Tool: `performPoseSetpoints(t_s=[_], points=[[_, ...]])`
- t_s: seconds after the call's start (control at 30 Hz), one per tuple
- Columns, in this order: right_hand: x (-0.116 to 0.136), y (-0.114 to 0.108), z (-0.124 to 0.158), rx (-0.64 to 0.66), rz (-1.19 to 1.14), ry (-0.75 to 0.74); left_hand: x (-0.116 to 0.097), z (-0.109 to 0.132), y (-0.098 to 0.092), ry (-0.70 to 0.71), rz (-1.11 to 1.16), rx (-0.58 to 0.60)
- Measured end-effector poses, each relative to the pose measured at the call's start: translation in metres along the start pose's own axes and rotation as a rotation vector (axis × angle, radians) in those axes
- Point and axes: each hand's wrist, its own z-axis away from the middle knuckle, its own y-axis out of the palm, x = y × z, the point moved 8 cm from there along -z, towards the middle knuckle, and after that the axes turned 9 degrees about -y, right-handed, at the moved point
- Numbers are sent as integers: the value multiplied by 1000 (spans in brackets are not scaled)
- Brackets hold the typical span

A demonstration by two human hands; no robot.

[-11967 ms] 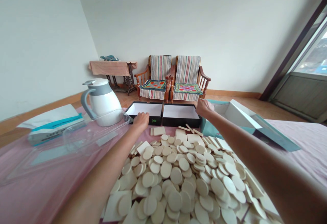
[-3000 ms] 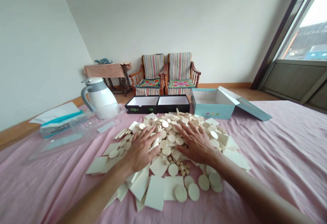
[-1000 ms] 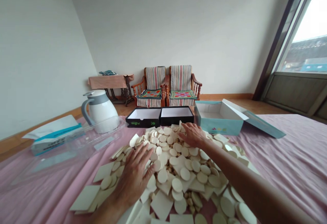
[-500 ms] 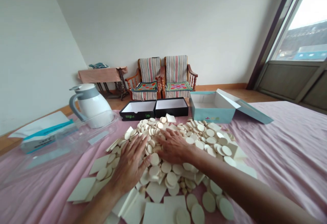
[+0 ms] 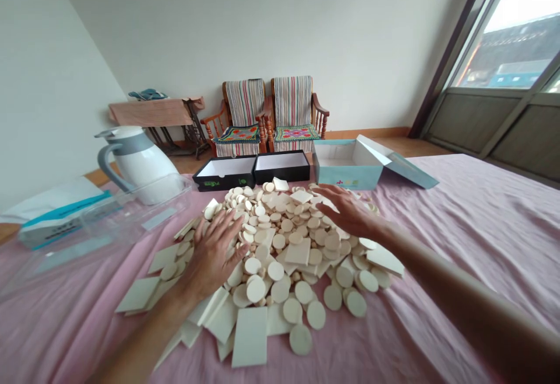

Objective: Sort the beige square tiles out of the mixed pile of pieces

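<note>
A wide heap of pale wooden discs point(image 5: 286, 226) is spread over the pink cloth, mixed with flat square pieces point(image 5: 298, 251) and some small round beads or balls. My left hand point(image 5: 217, 250) rests on the heap's left side, palm down, fingers spread. At the far right side of the heap is my right hand point(image 5: 350, 210), its fingers stretched out and pointing left over the pieces. Neither hand grips anything. Larger square pieces point(image 5: 250, 337) lie along the near edge, and the palms hide what is beneath them.
Behind the heap stand two black boxes point(image 5: 227, 182) with white insides and a light blue box point(image 5: 347, 178) with its lid point(image 5: 413, 169) leaning against it. To the left are a white and grey jug point(image 5: 149, 168), a clear plastic tray point(image 5: 126, 220) and a blue-and-white packet point(image 5: 65, 217).
My right hand has moved from the middle of the heap to its far right side. Discs on the right are drawn in closer together. The left hand stays at the left side.
</note>
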Motion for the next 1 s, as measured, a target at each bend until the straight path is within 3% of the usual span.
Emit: performPoseSetpoints(t_s=[0.1,0.17,0.27,0.37,0.47,0.6,0.7,0.8,0.9,1.0], points=[[-27,-22,38,-105,4,173,-37,13,-16,186,53,143],[-44,-25,66,-133,23,297,-69,29,-20,354,104,274],[-60,-10,99,-156,4,420,-105,49,-17,514,171,379],[-65,9,112,-223,-51,468,-116,52,-2,509,169,400],[-61,18,103,-287,-73,463,-114,47,6,481,125,374],[-48,17,75,-254,40,490,-108,38,1,461,73,283],[-23,13,46,-214,160,428,-101,27,-3,385,37,194],[14,19,14,-160,194,275,-89,14,-3,288,25,127],[49,31,-12,-88,141,119,-68,3,-7,201,88,74],[77,38,-24,-74,29,-52,-23,-5,-16,76,174,14]])
